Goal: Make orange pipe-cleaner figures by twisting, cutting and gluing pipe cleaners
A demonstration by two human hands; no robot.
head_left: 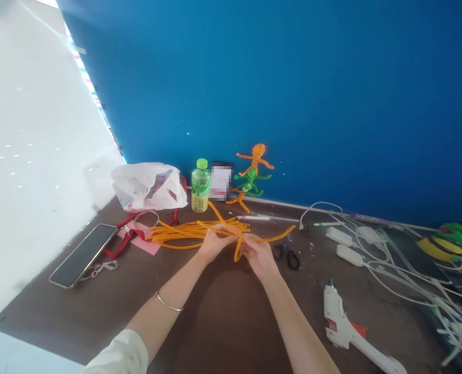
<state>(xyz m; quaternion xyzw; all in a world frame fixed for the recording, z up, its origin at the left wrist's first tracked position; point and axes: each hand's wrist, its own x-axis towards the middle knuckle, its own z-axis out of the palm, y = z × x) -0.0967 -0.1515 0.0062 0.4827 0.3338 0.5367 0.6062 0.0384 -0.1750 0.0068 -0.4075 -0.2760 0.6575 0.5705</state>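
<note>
My left hand (214,241) and my right hand (259,253) meet over the dark brown table (223,322), both pinched on a bent orange pipe cleaner (237,249) that loops down between them. A pile of orange pipe cleaners (187,232) lies just left of and behind my left hand, and one strand (279,237) runs off to the right. My left wrist wears a thin silver bangle (168,304).
A phone (83,254), a red lanyard (127,236) and a white plastic bag (148,186) lie at the left. A green-capped bottle (200,186) and pipe-cleaner figures (252,174) stand by the blue wall. Scissors (287,255), a white glue gun (347,330) and tangled white cables (390,259) lie right.
</note>
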